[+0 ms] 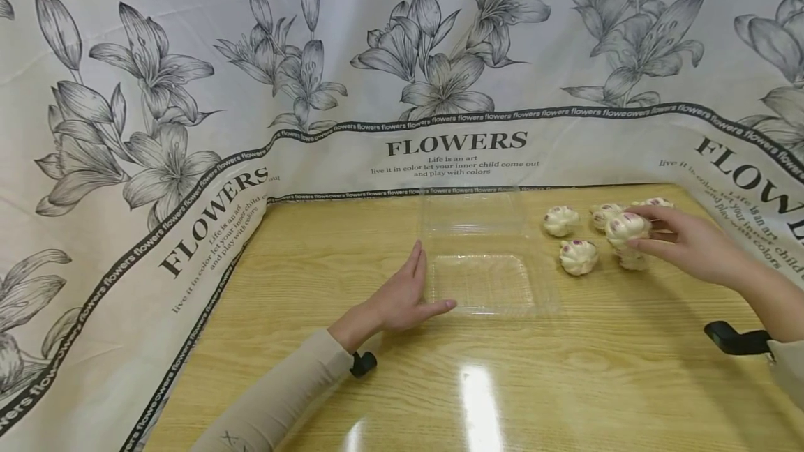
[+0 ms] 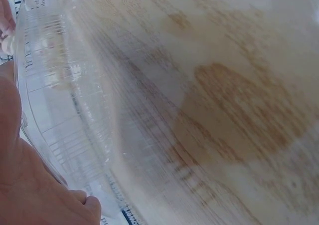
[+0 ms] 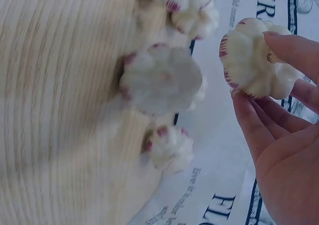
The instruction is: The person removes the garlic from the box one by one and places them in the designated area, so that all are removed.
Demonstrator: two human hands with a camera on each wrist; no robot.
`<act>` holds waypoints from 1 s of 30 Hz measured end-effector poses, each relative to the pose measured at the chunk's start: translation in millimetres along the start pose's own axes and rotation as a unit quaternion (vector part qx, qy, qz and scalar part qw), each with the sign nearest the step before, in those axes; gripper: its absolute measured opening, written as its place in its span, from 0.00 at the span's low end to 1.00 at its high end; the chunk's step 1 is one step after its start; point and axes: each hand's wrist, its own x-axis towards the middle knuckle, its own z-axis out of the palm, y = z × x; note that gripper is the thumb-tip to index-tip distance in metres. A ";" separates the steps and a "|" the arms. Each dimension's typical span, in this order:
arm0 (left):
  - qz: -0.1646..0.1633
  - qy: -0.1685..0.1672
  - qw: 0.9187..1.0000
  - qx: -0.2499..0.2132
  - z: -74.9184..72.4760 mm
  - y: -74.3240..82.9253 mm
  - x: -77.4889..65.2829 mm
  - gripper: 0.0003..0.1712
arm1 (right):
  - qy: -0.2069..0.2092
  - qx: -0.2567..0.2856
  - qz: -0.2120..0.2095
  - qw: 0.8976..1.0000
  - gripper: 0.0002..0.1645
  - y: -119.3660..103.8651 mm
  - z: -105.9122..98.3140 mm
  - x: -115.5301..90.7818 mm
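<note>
A clear plastic clamshell box (image 1: 480, 283) stands with its lid (image 1: 471, 211) laid back on the wooden table. My left hand (image 1: 405, 298) rests against the box's left side, fingers straight and thumb along the near edge. In the left wrist view, part of that hand (image 2: 35, 185) lies beside the transparent wall (image 2: 65, 110). Between thumb and fingers, my right hand (image 1: 703, 243) pinches a white garlic bulb (image 3: 246, 60) with purple marks, raised off the table. Other garlic bulbs lie close by, among them a near one (image 1: 578, 257) and a far one (image 1: 560, 220).
More garlic bulbs, one at the back (image 1: 656, 202), sit partly behind the right hand. A white cloth (image 1: 326, 159) printed with flowers and lettering walls the table's back and sides. Glare shows on the near tabletop (image 1: 565, 396). Black wrist mounts (image 1: 736, 337) show at both wrists.
</note>
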 end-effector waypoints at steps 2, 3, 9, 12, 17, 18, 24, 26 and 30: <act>0.001 0.000 1.000 -0.001 -0.1 -0.1 0.1 0.67 | -0.002 -0.012 0.018 1.000 0.35 7.6 -4.0 -0.4; 0.001 0.000 1.000 0.000 -0.1 -0.1 0.1 0.67 | -0.003 -0.017 0.026 1.000 0.35 11.5 -5.7 -0.4; 0.002 0.003 1.000 0.003 0.1 -0.2 -0.2 0.67 | -0.008 -0.038 0.061 0.997 0.37 32.1 -12.8 -4.3; 0.003 0.006 1.000 0.004 0.7 -0.3 -0.2 0.67 | -0.008 -0.051 0.078 0.996 0.38 41.3 -14.9 -8.7; 0.004 0.005 1.000 0.003 2.3 -1.4 0.3 0.68 | -0.004 -0.061 0.096 0.993 0.37 56.4 -16.6 -17.2; 0.004 0.005 1.000 0.002 2.5 -1.7 0.3 0.68 | -0.004 -0.062 0.099 0.993 0.37 59.5 -16.6 -18.6; 0.005 0.005 1.000 0.004 1.6 -1.7 0.4 0.67 | -0.010 -0.064 0.100 0.993 0.33 78.2 -14.9 -26.1; 0.005 0.006 1.000 0.007 0.9 -1.5 0.5 0.67 | -0.013 -0.066 0.100 0.993 0.32 82.7 -13.7 -28.0; 0.005 0.008 1.000 0.010 0.8 -1.3 0.3 0.67 | -0.018 -0.067 0.107 0.992 0.32 91.3 -11.5 -29.9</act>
